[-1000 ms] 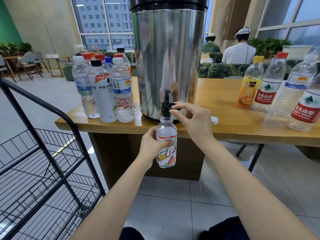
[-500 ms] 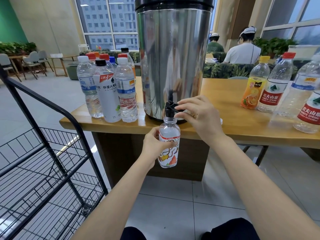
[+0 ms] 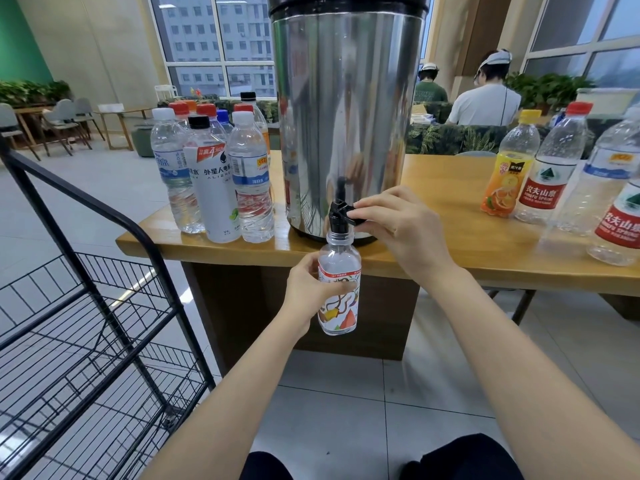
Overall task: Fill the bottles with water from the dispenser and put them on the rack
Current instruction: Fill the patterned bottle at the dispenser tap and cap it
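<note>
Under the right hand (image 3: 398,230), the tap (image 3: 337,213) half-hides.

Bright, even daylight comes from the windows (image 3: 214,46) at the top of the frame behind my dispenser (image 3: 346,116), whose steel shows streaky reflections. Shadows stay soft. Everything is sharp, though my wide lens bends the rack (image 3: 86,306) at lower left.

One wide-angle head camera looks forward and down along both forearms, close in, centred on the left hand (image 3: 306,292) round a small bottle (image 3: 339,317) and the right hand (image 3: 398,223) pinching the tap lever (image 3: 349,214). Just beyond the hands the steel dispenser (image 3: 346,116) fills the upper middle; the wire rack (image 3: 162,282) lies left of the left hand.
</note>
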The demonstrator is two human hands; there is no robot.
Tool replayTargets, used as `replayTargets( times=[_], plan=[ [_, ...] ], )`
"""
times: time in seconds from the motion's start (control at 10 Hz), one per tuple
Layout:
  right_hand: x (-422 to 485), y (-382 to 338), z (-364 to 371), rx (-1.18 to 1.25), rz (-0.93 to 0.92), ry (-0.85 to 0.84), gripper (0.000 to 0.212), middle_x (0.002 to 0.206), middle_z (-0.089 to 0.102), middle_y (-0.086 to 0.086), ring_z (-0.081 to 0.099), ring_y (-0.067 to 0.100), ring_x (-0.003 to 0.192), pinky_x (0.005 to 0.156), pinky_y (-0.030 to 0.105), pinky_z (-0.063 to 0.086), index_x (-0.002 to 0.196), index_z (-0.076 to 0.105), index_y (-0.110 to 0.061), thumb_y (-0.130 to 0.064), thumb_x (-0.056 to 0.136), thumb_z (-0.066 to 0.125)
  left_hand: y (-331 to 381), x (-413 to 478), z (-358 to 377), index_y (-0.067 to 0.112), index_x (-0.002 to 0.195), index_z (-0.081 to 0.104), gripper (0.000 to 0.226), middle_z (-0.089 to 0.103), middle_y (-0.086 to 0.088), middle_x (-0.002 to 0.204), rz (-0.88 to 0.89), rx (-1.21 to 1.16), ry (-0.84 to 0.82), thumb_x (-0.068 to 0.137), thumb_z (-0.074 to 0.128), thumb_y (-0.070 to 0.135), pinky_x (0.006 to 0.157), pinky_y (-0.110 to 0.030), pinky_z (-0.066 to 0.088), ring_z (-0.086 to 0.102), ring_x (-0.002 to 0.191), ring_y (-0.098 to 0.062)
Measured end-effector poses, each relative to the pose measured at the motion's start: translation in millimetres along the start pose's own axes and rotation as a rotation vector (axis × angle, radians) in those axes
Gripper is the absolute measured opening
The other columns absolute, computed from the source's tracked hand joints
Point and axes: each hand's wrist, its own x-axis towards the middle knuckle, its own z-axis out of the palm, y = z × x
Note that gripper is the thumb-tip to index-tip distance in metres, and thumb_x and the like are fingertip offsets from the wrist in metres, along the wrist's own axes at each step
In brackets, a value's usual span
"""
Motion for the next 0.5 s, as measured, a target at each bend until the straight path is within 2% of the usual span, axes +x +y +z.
replayTargets(
  times=[0.3,0.5],
  plan=[
    [-0.5,0.7,1.2,0.019,0.004,0.011,0.021,0.105,0.072,0.000,0.058,0.021,0.094,0.066,0.031,0.052,0.107,0.075,-0.015,-0.018,0.087,0.068,-1.3,1.2,-0.1,0.021,0.127,0.054,0.067,0.066,0.000,0.120,0.002,-0.004,-0.001,0.070,0.087,0.014,0.098,-0.047,0.052,0.063,0.109,-0.019],
    [0.0,1.0,2.5,0.049,0.009,0.006,0.024,0.105,0.071,0.000,0.059,0.022,0.095,0.066,0.039,0.054,0.107,0.075,-0.015,-0.023,0.089,0.061,-1.9,2.1,-0.6,0.021,0.128,0.054,0.067,0.066,0.000,0.121,0.000,-0.005,-0.006,0.070,0.087,0.014,0.097,-0.046,0.052,0.063,0.109,-0.019]
  ],
)
